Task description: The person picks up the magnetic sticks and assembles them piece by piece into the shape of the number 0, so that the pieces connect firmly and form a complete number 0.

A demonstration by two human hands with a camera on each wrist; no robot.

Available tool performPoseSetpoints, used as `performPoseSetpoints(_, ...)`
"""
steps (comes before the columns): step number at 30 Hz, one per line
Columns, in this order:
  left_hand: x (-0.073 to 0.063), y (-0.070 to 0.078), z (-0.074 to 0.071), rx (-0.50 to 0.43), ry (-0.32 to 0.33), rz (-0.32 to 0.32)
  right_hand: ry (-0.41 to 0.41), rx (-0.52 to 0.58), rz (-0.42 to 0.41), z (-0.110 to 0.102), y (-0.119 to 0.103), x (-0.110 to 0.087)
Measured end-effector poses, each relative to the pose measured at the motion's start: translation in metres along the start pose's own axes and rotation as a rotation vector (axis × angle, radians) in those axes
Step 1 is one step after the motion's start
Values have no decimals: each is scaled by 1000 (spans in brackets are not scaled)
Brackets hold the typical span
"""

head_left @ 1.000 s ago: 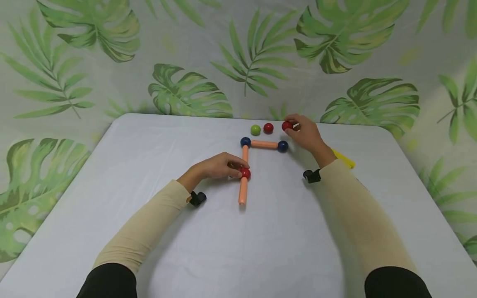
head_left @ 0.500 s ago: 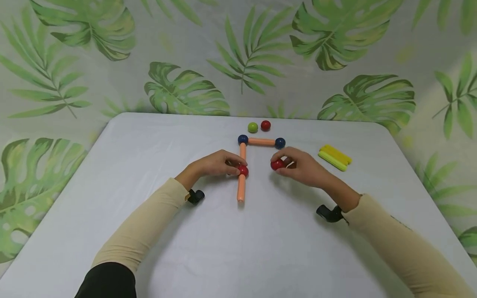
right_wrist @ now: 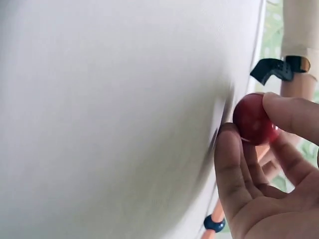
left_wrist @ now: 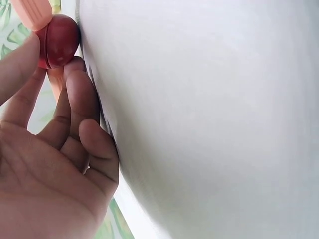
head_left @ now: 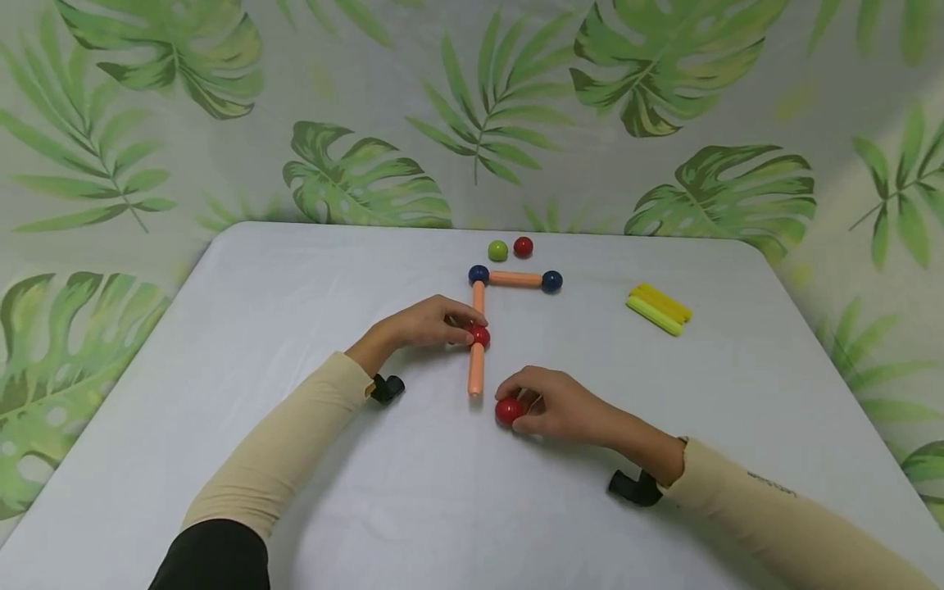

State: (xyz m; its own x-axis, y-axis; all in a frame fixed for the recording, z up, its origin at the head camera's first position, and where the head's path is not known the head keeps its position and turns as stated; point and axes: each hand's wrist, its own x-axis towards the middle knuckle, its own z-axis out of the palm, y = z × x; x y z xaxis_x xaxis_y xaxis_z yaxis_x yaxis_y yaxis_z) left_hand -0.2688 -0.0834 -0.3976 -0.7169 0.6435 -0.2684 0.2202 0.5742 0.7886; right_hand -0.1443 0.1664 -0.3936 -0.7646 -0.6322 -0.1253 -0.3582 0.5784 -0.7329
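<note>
My left hand (head_left: 437, 320) pinches a red ball (head_left: 479, 336) that joins two orange rods in a line; the left wrist view shows the same ball (left_wrist: 62, 41) between thumb and fingers. The near orange rod (head_left: 476, 369) ends bare toward me. The far orange rod (head_left: 479, 296) runs to a dark blue ball (head_left: 478, 274), from which another orange rod (head_left: 515, 279) leads right to a second dark blue ball (head_left: 551, 281). My right hand (head_left: 556, 403) holds a loose red ball (head_left: 509, 411) just right of the bare rod end, apart from it. In the right wrist view thumb and fingers grip this ball (right_wrist: 255, 119).
A green ball (head_left: 497, 251) and a red ball (head_left: 523, 247) lie near the far table edge. Several yellow rods (head_left: 659, 309) lie side by side at the right. A white cloth covers the table (head_left: 354, 508); a leaf-patterned sheet (head_left: 354, 176) hangs behind.
My right hand has carried a red ball from the far edge toward me and left, near the bare rod end. My left hand keeps its hold on the joining red ball.
</note>
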Motion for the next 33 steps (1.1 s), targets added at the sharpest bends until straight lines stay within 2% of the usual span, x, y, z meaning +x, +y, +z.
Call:
performPoseSetpoints(5, 1, 0, 0, 20, 9, 7, 15, 54, 51, 10, -6, 2)
performPoseSetpoints(16, 0, -1, 0, 16, 8, 17, 133, 94, -81, 21, -19, 4)
performPoseSetpoints(27, 0, -2, 0, 24, 22, 14, 184, 59, -94, 24, -23, 6)
performPoseSetpoints(33, 0, -1, 1, 15, 19, 11, 205, 47, -69, 25, -25, 8)
